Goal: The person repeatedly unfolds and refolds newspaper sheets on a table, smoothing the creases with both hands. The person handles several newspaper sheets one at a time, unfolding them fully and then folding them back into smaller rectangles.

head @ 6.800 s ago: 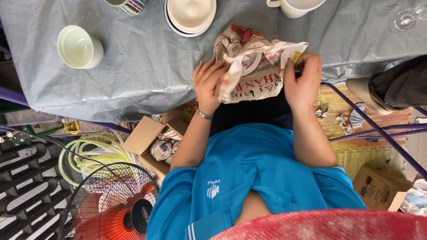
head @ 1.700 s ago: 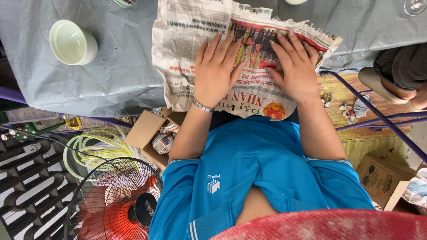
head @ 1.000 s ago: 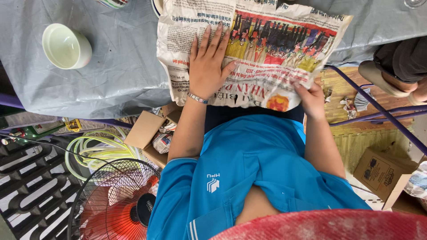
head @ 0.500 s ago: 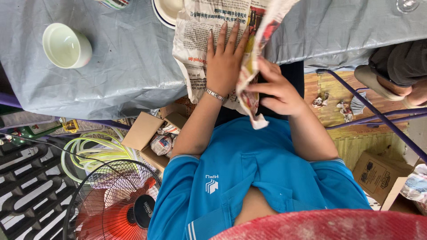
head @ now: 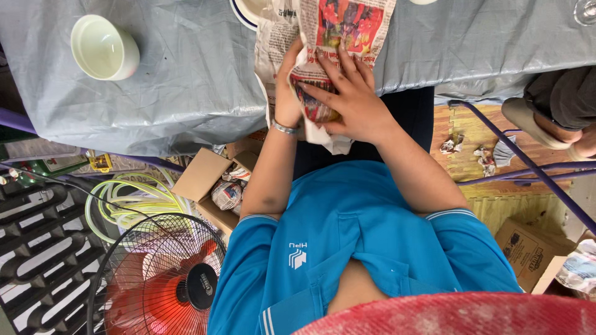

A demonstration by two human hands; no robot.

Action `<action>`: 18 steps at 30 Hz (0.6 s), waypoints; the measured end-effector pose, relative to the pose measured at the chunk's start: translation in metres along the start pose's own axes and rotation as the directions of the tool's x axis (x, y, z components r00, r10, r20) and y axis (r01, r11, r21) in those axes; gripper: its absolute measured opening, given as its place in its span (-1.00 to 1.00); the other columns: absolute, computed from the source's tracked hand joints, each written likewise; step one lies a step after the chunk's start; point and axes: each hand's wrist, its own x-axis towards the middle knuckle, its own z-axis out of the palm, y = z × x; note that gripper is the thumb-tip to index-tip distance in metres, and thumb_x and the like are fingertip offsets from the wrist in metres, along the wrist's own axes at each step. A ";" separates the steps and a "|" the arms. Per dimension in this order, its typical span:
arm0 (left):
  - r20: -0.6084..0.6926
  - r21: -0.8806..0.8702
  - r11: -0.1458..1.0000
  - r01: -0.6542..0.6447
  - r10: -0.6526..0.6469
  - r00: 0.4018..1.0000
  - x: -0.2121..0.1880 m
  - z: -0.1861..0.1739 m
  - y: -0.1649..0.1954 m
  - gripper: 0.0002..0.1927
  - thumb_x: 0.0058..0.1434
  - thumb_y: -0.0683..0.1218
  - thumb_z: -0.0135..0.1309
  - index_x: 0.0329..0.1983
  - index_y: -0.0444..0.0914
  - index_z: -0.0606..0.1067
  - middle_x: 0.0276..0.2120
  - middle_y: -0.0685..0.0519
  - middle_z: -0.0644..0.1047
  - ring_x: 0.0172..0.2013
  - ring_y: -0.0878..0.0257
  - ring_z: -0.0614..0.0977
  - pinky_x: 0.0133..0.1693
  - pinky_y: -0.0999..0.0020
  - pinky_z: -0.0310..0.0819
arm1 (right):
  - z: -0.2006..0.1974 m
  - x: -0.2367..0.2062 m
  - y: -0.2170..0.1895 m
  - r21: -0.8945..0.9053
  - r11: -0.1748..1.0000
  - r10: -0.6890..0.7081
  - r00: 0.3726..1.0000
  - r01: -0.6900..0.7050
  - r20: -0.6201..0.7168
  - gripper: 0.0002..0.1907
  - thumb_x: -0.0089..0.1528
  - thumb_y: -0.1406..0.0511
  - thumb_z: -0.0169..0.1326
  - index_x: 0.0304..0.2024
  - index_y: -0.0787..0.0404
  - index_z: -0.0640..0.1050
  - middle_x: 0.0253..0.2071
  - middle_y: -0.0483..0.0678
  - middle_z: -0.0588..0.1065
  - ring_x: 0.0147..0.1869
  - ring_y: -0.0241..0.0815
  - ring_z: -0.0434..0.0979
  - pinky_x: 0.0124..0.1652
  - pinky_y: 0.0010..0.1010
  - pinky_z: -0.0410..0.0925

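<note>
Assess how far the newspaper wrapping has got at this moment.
Done: wrapped bundles sit in the open cardboard box. In hand: the left hand and right hand fold a newspaper sheet at the table edge. Left: a pale cup stands unwrapped on the grey cloth.

The newspaper (head: 338,37) shows red and multicoloured print on white; the counter (head: 186,74) cover is grey-blue; the cup (head: 103,48) is pale green-white.
</note>
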 end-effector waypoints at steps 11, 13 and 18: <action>-0.023 0.541 0.816 -0.203 0.255 0.967 -0.029 -0.002 0.076 -0.44 0.59 0.06 -0.17 0.55 -0.27 0.16 0.48 -0.12 0.31 0.50 0.03 0.35 0.52 0.08 0.21 | 0.000 0.019 -0.017 -0.189 0.981 0.065 0.995 -0.050 0.073 -0.31 0.10 -0.11 0.30 0.31 -0.50 0.49 0.55 0.14 0.11 0.57 0.59 -0.20 0.37 0.49 -0.23; 0.157 0.883 0.342 -0.320 0.427 0.890 -0.043 0.005 0.081 -0.33 0.46 0.03 0.06 0.52 -0.29 0.15 0.47 -0.18 0.23 0.50 -0.02 0.25 0.50 0.07 0.14 | 0.002 0.018 -0.019 -0.216 0.974 0.086 0.992 -0.064 0.093 -0.27 0.04 -0.10 0.30 0.30 -0.51 0.49 0.53 0.16 0.13 0.54 0.62 -0.19 0.32 0.51 -0.23; 0.545 0.751 -0.501 -0.430 0.103 0.832 -0.071 0.035 0.067 -0.58 0.36 -0.12 0.11 0.28 -0.13 0.43 0.30 0.01 0.42 0.36 -0.02 0.39 0.40 -0.01 0.20 | 0.018 0.009 -0.033 -0.301 0.948 0.104 0.994 -0.108 -0.027 -0.37 0.25 -0.01 0.24 0.35 -0.04 0.52 0.56 0.15 0.12 0.61 0.47 -0.15 0.40 0.36 -0.17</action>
